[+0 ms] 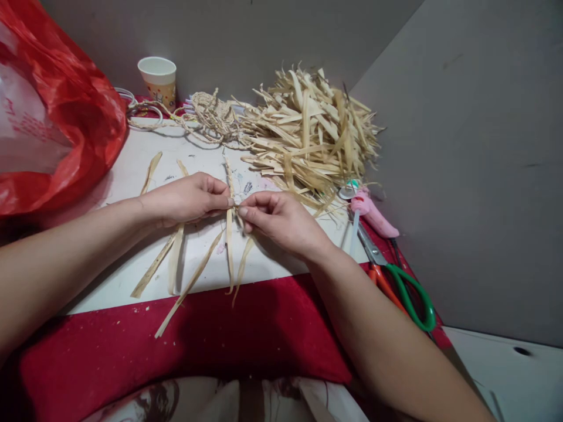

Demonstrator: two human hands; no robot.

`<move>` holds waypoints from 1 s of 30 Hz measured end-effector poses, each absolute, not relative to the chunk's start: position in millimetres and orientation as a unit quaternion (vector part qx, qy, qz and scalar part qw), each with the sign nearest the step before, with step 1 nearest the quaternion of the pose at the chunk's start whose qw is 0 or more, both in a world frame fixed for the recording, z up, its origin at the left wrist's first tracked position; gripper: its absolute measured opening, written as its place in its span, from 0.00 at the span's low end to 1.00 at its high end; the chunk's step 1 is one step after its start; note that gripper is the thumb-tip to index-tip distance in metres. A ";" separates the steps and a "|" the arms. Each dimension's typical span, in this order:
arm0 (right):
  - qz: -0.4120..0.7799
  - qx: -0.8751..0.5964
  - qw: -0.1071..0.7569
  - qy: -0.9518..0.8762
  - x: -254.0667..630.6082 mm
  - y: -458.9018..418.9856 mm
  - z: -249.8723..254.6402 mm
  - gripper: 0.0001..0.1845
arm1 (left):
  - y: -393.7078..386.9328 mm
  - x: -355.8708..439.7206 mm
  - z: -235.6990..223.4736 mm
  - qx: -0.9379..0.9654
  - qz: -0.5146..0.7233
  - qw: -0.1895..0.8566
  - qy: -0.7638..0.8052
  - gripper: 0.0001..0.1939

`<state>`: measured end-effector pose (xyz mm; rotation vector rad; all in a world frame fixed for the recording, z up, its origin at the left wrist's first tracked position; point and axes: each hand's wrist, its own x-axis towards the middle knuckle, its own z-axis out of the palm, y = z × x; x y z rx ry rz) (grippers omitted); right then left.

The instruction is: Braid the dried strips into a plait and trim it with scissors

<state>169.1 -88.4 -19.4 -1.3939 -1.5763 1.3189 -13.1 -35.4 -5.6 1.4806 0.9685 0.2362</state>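
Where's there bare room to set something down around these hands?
Red cloth between the slanting strip and the right forearm, lightly flecked; a smaller patch of white board between the red bag and leftmost strip. Crowded: the back, with paper cup, braided cord and strip pile; the right edge, with pink tool and scissors.

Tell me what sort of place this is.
Probably a small craft workstation: there's a heap of dried strips, a pink glue gun and scissors on a cloth-covered table.
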 end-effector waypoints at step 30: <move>0.407 -0.560 0.368 -0.620 168.0 -86.8 -12.8 0.04 | -34.6 -12.8 -7.7 0.647 0.105 0.637 0.405 0.14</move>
